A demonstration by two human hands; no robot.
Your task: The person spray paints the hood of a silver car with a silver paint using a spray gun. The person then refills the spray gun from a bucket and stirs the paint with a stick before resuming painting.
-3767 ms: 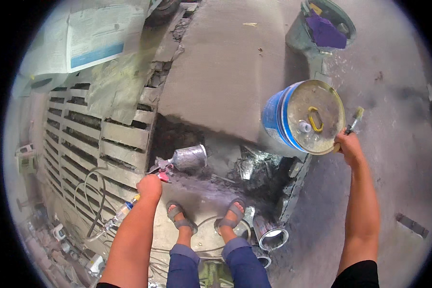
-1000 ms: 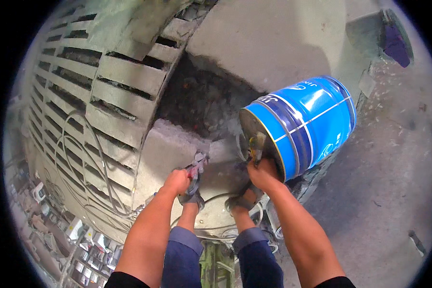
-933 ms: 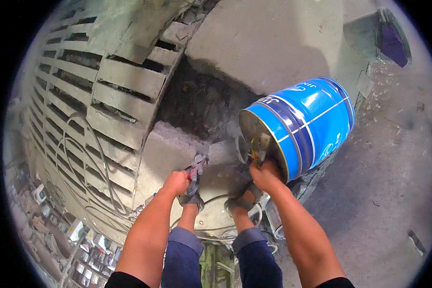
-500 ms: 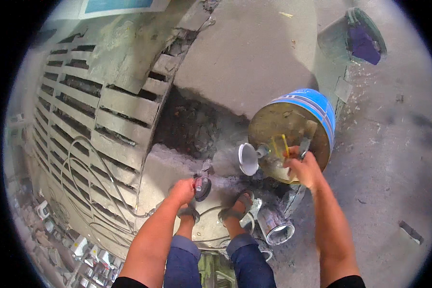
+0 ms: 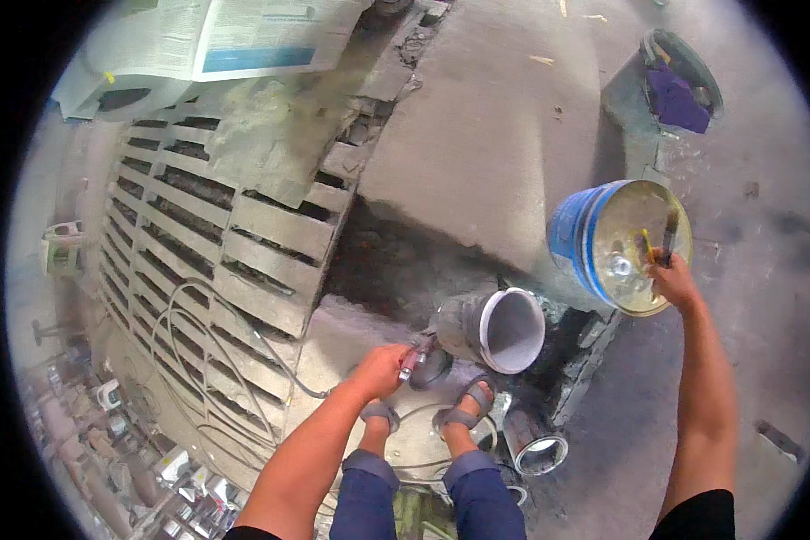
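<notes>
The head view gives me slatted panels (image 5: pixel 274 232) as the broadest thing, left of and beyond my left hand (image 5: pixel 389 369). Next comes the blue drum (image 5: pixel 569 236) at my right hand (image 5: pixel 675 281), its lid (image 5: pixel 623 220) facing me; whether it stands flat or tips, I cannot tell. A green-grey bucket (image 5: pixel 625 99) stands well beyond that grip. Just right of my left hand is an open-mouthed grey cup (image 5: pixel 515 331), seemingly part of the spray gun (image 5: pixel 414 360), though blur hides the join. That hand is closed about the gun; my right holds a paintbrush (image 5: pixel 671 232), bristles up, beside the yellow handle (image 5: pixel 643 243) and pale spout (image 5: pixel 621 264). Whether it also grips the handle is unclear. I judge the step in hand as managing drum and gun together; the next move calls for a steady cup and the brush clear of the spout.
</notes>
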